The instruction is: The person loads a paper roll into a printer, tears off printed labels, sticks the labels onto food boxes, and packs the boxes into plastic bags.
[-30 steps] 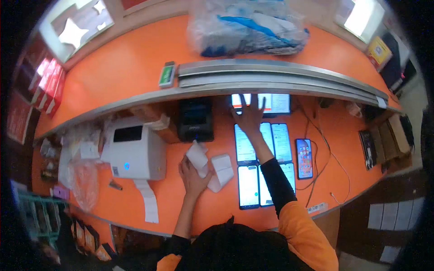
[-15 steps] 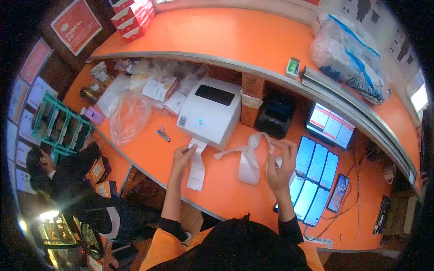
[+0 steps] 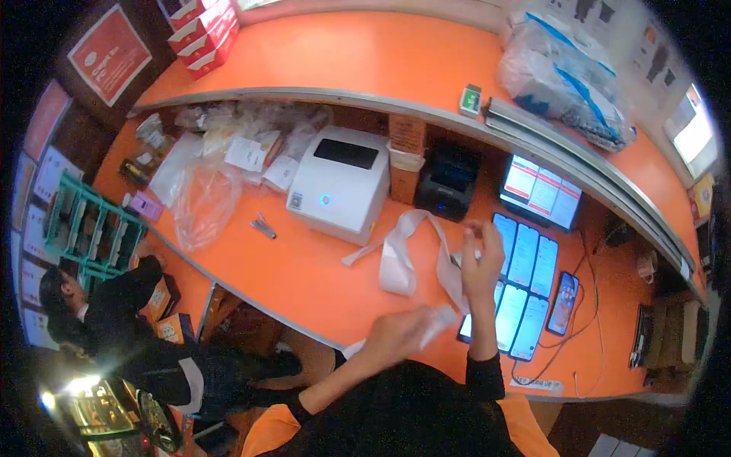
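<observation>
My left hand, blurred by motion, is closed around a short white paper strip low in front of my body. One end of that strip sticks out on the right of the hand. My right hand is raised beside the phones, fingers bent, with a bit of white paper showing at its palm. A long curled paper strip loops across the counter up to this hand. Behind the loop stands a white label printer, its slot bare of paper.
Several lit phones lie right of my hands, below a tablet. A black printer stands under the shelf. Plastic bags and a stapler lie left on the orange counter. A co-worker is at far left.
My left hand has drawn the short strip away from the white printer and moved down and right with it. My right hand has risen slightly. The view has shifted a little.
</observation>
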{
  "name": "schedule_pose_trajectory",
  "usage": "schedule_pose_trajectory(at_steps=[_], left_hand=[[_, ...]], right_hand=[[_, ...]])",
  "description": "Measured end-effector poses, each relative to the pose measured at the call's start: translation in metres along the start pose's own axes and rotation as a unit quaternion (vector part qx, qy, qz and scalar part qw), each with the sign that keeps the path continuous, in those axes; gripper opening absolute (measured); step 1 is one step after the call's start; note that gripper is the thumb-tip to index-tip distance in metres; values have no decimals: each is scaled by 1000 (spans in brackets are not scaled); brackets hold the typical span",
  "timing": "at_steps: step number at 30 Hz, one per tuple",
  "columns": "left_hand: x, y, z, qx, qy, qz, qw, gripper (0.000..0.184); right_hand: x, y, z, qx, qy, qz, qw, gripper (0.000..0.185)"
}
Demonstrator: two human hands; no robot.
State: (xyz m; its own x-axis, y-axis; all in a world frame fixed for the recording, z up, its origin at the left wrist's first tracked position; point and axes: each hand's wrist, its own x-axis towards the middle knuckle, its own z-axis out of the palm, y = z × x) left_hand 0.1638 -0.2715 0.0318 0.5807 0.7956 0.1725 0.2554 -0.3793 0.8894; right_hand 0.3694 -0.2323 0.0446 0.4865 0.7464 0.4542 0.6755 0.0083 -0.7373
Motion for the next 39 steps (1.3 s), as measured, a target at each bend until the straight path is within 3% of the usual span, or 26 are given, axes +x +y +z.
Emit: schedule_pose_trajectory(at_steps=[1, 2, 4, 5, 6, 8, 9, 12, 14, 16, 18, 19, 20, 21, 23, 24, 26, 28, 30, 31, 32, 34, 36, 38, 39], left_hand=[[3, -5, 5, -68, 71, -9, 995, 15], [13, -13, 6, -49, 192, -23, 980, 16], [54, -30, -4, -1, 322, -39, 946, 19], [71, -50, 1, 13, 325, -38, 945, 21], [87, -70, 6, 27, 328, -38, 944, 22], [109, -101, 24, 349, 244, 53, 903, 27], [101, -106, 35, 378, 201, 42, 903, 35], [87, -122, 60, 395, 203, -16, 896, 42], [89, -130, 69, 403, 203, -51, 891, 47], [95, -138, 73, 76, 194, -36, 977, 53], [90, -141, 74, -102, 137, -73, 983, 57], [82, -153, 83, -339, 144, -110, 923, 55], [75, -157, 91, -553, 132, -153, 808, 53], [68, -120, 79, -838, 16, -134, 528, 50], [61, -113, 63, -825, -56, -134, 546, 52], [56, -106, 56, -819, -88, -140, 550, 53], [46, -59, 40, -637, -96, -194, 740, 51], [29, 17, 44, -622, -135, -251, 729, 49], [-7, 44, 74, -600, -178, -312, 715, 47], [-28, 39, 96, -535, -161, -251, 790, 42], [-43, 39, 116, -470, -148, -178, 852, 37], [-85, 80, 154, -493, -217, -216, 814, 19], [-150, 62, 210, -450, -324, -183, 812, 15], [-229, 159, 213, -403, -378, -154, 819, 16], [-270, 170, 227, -339, -425, -90, 834, 19]], right_hand=[[-3, 13, -4, -174, -57, 79, 980, 50], [-10, 21, -6, -178, -53, 85, 979, 50], [-24, 25, -12, -260, -215, 212, 917, 78], [-36, 43, -7, -268, -195, 168, 928, 93], [-40, 38, -12, -270, -192, 172, 928, 93], [-42, 18, -18, -257, -260, 208, 907, 95], [-45, 30, -10, -208, -255, 180, 927, 98], [-51, 68, 21, -88, -244, 164, 952, 95], [-46, 74, 36, -96, -246, 160, 951, 94], [-46, 92, 62, 83, -285, -42, 954, 91], [-53, 83, 71, 175, -310, 4, 934, 89], [-58, 74, 69, 230, -301, 22, 925, 89], [-74, 74, 74, 279, -303, 1, 911, 91], [-88, 75, 79, 323, -295, -23, 899, 92], [-87, 29, 31, 287, -230, -31, 929, 103], [-90, 16, 16, 266, -166, -26, 949, 91], [-94, 2, -17, 289, -124, -11, 949, 61], [-112, -4, -42, 255, -22, -10, 967, 50], [-149, -24, -80, 213, 116, -21, 970, 33], [-174, -29, -99, 162, 190, 0, 968, 33], [-201, -34, -121, 106, 265, 19, 958, 33], [-261, -48, -167, -27, 431, 50, 900, 28], [-330, -55, -204, -71, 522, 85, 846, 26], [-409, -62, -245, -77, 585, 127, 797, 25], [-451, -66, -264, -79, 627, 147, 761, 24]])
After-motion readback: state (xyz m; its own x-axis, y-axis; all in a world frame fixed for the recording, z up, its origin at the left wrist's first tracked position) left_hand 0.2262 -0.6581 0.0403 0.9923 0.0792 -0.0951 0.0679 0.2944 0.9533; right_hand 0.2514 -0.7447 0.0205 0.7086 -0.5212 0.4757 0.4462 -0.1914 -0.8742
